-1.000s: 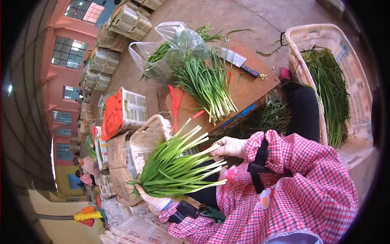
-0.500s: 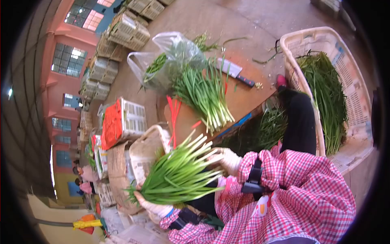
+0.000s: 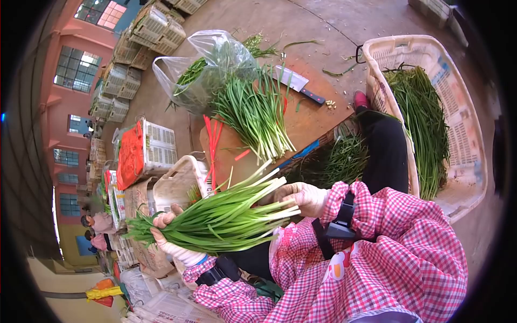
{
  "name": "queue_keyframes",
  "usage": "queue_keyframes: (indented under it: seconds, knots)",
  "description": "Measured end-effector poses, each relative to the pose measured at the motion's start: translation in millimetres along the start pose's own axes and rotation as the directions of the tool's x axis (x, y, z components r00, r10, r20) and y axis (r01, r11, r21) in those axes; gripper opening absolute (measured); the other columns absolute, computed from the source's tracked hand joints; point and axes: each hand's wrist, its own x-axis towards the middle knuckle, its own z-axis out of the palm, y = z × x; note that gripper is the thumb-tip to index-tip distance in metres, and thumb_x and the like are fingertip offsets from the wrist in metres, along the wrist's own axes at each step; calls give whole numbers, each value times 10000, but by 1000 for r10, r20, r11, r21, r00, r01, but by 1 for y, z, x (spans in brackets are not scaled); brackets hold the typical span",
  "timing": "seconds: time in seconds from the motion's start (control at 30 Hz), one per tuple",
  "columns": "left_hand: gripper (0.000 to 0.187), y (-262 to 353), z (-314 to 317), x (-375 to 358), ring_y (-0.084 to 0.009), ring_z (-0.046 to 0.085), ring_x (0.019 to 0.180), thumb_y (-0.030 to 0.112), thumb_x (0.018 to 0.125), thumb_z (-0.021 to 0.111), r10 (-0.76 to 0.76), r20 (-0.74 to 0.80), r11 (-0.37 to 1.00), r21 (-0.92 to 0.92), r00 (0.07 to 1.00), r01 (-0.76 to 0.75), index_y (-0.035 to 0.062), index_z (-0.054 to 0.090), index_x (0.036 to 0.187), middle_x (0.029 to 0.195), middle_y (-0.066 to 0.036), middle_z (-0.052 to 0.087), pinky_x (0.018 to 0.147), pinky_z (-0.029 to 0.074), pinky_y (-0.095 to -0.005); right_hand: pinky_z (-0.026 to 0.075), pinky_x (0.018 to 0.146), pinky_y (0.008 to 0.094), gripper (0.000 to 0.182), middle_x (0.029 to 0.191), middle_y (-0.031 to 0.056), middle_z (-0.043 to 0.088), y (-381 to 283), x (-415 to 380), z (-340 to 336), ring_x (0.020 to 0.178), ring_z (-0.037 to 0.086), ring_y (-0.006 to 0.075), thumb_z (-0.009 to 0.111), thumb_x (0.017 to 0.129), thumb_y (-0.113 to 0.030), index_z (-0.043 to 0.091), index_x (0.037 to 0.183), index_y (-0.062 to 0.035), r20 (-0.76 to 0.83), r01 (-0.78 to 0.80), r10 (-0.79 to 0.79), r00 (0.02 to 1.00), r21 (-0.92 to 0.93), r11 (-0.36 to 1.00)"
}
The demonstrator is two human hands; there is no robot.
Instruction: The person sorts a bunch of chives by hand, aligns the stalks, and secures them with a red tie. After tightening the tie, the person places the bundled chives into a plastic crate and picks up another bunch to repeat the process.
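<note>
My left hand (image 3: 171, 232), gloved, is wrapped round the leafy end of a bunch of green chives (image 3: 221, 215) that lies across my lap. At the pale stem end, my right hand (image 3: 299, 197), also gloved, has its fingers curled against the stalks. Beyond them, another bunch of chives (image 3: 253, 113) rests on a brown board (image 3: 318, 121). A cleaver (image 3: 299, 85) with a dark handle lies on that board, and red strips (image 3: 213, 148) hang at its left side.
A large pale crate (image 3: 468, 151) on the right holds long chives (image 3: 420, 129). A clear plastic bag (image 3: 215, 59) with greens stands behind the board. Left are a crate with red cloth (image 3: 131, 157) and a white basket (image 3: 175, 180). Two people sit far left.
My left hand has shifted left and its fingers now close over the leaves. The bunch lies flatter, its stem ends more gathered. The whole view has shifted slightly.
</note>
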Motion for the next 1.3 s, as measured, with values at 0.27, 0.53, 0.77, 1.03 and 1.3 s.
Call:
queue_keyframes:
  seconds: [0.27,0.53,0.77,1.03,1.3]
  knots:
    - [313,54,-67,-9,-205,527,1032,367,922,488,80,-101,959,279,992,-49,101,596,1047,1093,-40,589,972,390,-429,377,972,325,401,1155,101,605,-83,-56,-55,1074,534,170,654,808,-259,611,1093,20,-84,-226,228,970,-659,718]
    - [517,82,-100,-19,-297,523,1100,380,825,599,472,-653,852,510,593,-117,44,544,1214,1248,-119,539,968,398,-435,454,892,383,503,1067,137,620,-79,-59,-33,1023,576,310,663,726,-323,582,1160,-83,-161,-96,95,982,-869,-486]
    - [526,74,-94,-29,-302,508,1116,387,844,576,377,-696,908,408,611,-95,24,529,1221,1262,-138,528,978,384,-435,407,968,375,652,1209,165,547,12,15,1,1121,531,306,677,732,-310,456,1306,-92,-20,-36,58,998,-957,287]
    - [460,63,-85,-30,-302,531,1076,355,825,607,343,-745,935,326,572,-136,35,575,1155,1199,-129,569,946,411,-451,475,660,277,226,737,37,642,84,67,17,673,587,132,659,822,-208,643,976,-43,26,-68,140,990,-775,628]
    - [471,55,-69,-32,-300,547,1061,374,829,595,343,-722,935,322,601,-147,51,575,1172,1201,-116,575,950,415,-457,493,710,283,187,810,31,649,-8,-26,-14,752,597,112,593,839,-141,642,978,-26,-261,-328,282,923,-917,225]
